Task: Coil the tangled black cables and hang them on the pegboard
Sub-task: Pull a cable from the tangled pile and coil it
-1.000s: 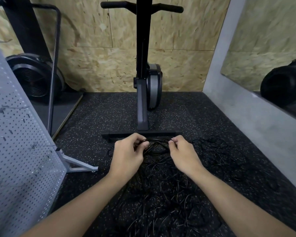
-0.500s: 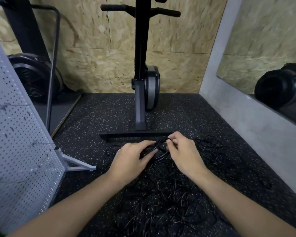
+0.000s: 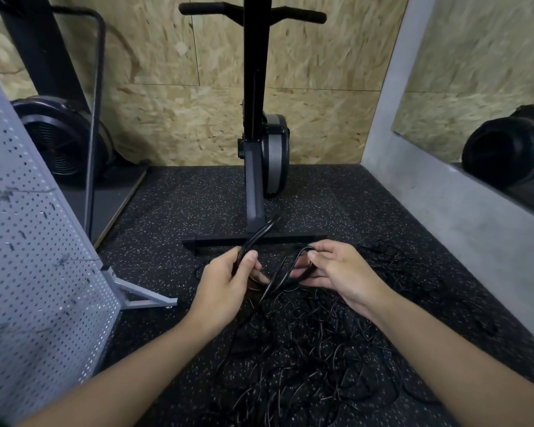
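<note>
A tangle of thin black cables [image 3: 309, 343] lies spread on the speckled rubber floor in front of me. My left hand [image 3: 225, 282] grips a doubled black cable loop [image 3: 258, 235] that sticks up and away from it. My right hand [image 3: 342, 272] pinches another loop of the same cable [image 3: 293, 266], which curves between both hands. The grey pegboard [image 3: 28, 272] stands tilted at the left on a metal foot, with small hooks on it.
An exercise machine [image 3: 256, 149] with a T-shaped base [image 3: 253, 237] stands just beyond my hands. A fan wheel unit [image 3: 59, 140] sits at the back left. A grey ledge and mirror [image 3: 463, 195] run along the right. Chipboard wall behind.
My hands have drawn apart and lifted a little. The left hand now holds a loop sticking upward, where before both hands pinched the cable close together.
</note>
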A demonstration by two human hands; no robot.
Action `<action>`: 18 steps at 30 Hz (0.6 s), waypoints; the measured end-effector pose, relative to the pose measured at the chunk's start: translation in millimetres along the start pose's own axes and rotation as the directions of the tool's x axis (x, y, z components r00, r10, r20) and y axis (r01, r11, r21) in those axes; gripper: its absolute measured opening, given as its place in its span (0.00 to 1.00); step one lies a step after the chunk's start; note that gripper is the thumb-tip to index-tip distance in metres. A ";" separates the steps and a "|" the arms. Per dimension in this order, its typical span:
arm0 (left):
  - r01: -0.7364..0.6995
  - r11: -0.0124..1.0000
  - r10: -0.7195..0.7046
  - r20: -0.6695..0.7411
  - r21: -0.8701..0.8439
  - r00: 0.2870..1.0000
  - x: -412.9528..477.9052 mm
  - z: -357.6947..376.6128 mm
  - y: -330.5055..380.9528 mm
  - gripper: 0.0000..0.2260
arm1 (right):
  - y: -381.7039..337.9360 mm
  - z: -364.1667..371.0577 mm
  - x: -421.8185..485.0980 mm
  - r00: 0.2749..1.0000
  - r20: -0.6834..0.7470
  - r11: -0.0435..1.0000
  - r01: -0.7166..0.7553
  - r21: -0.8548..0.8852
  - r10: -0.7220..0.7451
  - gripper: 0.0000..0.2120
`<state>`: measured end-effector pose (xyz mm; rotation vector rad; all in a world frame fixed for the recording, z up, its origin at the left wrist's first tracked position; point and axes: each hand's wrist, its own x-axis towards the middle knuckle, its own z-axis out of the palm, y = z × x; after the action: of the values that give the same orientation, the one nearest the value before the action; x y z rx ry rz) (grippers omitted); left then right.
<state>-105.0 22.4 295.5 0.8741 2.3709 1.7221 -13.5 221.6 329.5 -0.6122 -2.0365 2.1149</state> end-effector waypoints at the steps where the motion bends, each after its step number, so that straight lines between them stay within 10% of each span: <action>1: 0.094 0.992 -0.093 0.024 -0.080 0.995 0.4 -0.1 -0.1 0.15 | 0.8 1.4 -2.3 0.999 0.027 0.999 0.032 -0.010 -0.032 0.09; 6: 0.388 0.849 -0.344 0.182 -0.359 0.921 -1.3 1.1 -6.7 0.21 | -1.3 5.0 -8.1 0.985 0.046 0.985 0.169 -0.047 -0.167 0.09; 13: 0.263 0.965 -0.234 0.517 0.018 0.823 -7.3 -2.4 -21.1 0.26 | 2.3 0.7 -0.6 0.966 -0.096 0.966 0.228 -0.122 -0.240 0.08; 18: -0.105 0.942 -0.101 0.569 0.318 0.816 -9.9 -1.7 -26.0 0.09 | 4.4 -15.2 5.2 0.769 0.069 0.513 0.487 -0.707 -0.635 0.07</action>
<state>-107.7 10.8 270.3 1.2311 2.2316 0.8543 -11.6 237.3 324.2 -0.1413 -2.4257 0.8378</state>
